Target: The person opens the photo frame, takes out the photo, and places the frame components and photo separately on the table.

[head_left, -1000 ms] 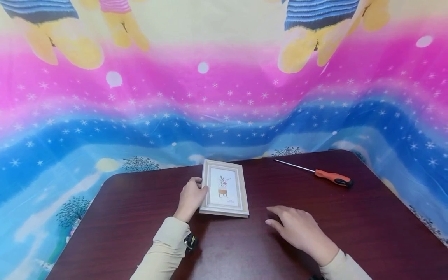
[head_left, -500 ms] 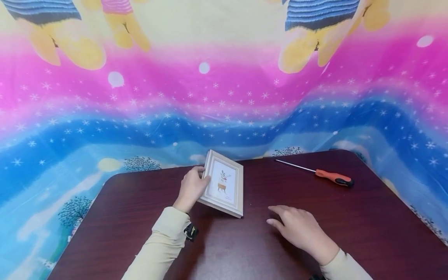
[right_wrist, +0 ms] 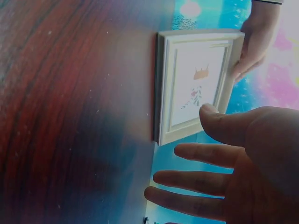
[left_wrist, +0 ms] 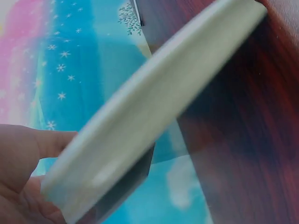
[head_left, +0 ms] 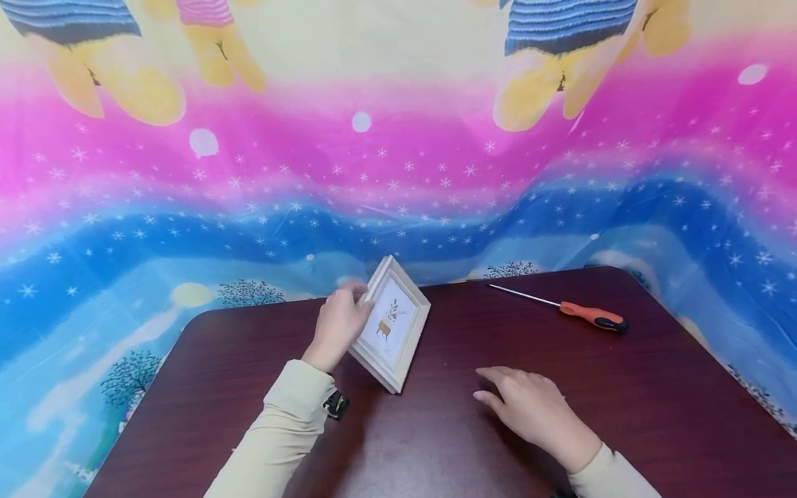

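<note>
Left hand (head_left: 339, 321) grips — right hand (head_left: 529, 408) relaxed (fingers (right_wrist: 194, 182) apart).

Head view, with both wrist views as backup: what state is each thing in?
Picture frame: tilted, print inside; table contact unclear
Left hand: gripping the frame's left side
Right hand: fingers extended, holding nothing
Screwdriver: lying on the table, unheld
Backdrop: hanging in folds behind the table

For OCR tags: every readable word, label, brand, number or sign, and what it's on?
No readable text in any view.
Framed print: faint marks near its lower edge, too small to read.
Screwdriver: no legible lettering.
Black wrist device: markings, if any, too small.
Backdrop: snowflakes, no lettering visible.
</note>
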`<state>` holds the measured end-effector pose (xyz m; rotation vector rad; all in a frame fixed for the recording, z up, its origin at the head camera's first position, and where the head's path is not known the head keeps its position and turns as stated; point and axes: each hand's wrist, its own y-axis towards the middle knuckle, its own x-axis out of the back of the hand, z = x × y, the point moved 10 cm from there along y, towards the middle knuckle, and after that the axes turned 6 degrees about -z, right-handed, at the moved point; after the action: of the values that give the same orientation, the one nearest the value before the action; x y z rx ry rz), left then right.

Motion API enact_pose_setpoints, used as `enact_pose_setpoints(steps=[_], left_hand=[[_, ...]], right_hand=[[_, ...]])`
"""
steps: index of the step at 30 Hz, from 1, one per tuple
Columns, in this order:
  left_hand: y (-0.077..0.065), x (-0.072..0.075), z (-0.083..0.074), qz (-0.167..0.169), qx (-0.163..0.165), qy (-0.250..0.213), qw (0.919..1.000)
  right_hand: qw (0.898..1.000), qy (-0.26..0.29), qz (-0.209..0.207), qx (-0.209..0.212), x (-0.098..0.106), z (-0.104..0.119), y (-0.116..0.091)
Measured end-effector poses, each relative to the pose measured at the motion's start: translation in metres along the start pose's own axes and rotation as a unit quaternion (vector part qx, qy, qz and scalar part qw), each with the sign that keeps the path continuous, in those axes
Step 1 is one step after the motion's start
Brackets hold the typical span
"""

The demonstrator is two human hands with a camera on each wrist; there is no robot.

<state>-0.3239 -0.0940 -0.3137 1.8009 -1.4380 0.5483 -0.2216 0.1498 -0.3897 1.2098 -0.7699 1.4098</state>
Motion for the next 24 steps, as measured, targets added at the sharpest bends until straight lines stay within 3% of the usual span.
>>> enact_pose_setpoints(steps=[6, 13, 24], left_hand=[[-0.001, 0.006, -0.015, -0.026, -0.047, 0.028, 0.9982], [-0.012, 0.001, -0.031, -0.042, -0.094, 0.062, 0.9928], [-0.034, -0.009, -0.061, -0.052, -0.170, 0.111, 0.9778]], right_hand=[[1.000, -0.001, 0.001, -0.002, 0.000, 0.000, 0.000], [1.000, -0.007, -0.003, -0.001, 0.000, 0.000, -0.001], [1.000, -0.006, -0.012, 0.005, 0.003, -0.003, 0.001]])
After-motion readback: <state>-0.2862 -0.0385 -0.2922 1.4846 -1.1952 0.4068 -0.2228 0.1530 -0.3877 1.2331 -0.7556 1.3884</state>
